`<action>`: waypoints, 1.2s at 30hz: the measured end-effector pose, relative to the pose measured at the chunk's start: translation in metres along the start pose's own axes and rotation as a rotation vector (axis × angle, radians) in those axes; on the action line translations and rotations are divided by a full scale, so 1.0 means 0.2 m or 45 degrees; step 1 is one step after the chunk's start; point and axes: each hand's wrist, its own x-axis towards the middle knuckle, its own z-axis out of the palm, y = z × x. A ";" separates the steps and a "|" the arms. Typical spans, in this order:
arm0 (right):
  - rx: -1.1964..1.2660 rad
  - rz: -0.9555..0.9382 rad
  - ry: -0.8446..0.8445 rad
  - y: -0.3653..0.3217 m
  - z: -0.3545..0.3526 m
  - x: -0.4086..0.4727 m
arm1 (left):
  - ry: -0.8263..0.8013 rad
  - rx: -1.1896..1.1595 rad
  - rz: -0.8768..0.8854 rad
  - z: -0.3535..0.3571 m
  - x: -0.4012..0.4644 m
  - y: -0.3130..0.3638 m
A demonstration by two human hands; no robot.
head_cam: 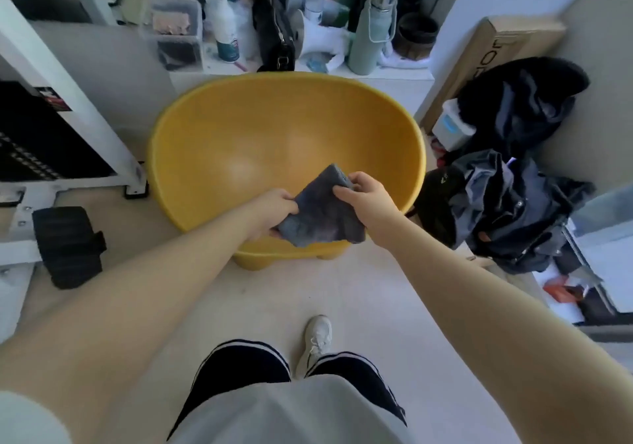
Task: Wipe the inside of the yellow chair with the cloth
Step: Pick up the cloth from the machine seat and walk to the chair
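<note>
Over the near rim of the yellow chair point(239, 128), in the head view, both hands are gripping the grey cloth point(320, 214): the left hand point(274, 212) is pinching its left edge, and the right hand point(364, 200) is holding its upper right corner with curled fingers. The cloth is hanging between them, above the bowl-shaped seat and not yet pressing on it. The chair is standing on the pale floor point(308, 289), just below the cluttered shelf with a green flask point(371, 32). Judging by this, the wiping is not yet under way; the whole inner surface is probably still waiting.
</note>
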 end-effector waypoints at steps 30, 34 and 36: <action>-0.535 -0.702 -0.246 -0.07 1.69 1.61 | 0.362 0.220 0.214 -1.48 1.21 -0.55; -0.398 -0.493 -0.152 0.11 1.88 1.82 | 0.773 0.817 0.361 -1.49 1.32 -0.83; -0.243 -0.458 -0.090 0.15 1.96 1.92 | 1.003 0.886 0.330 -1.45 1.36 -0.95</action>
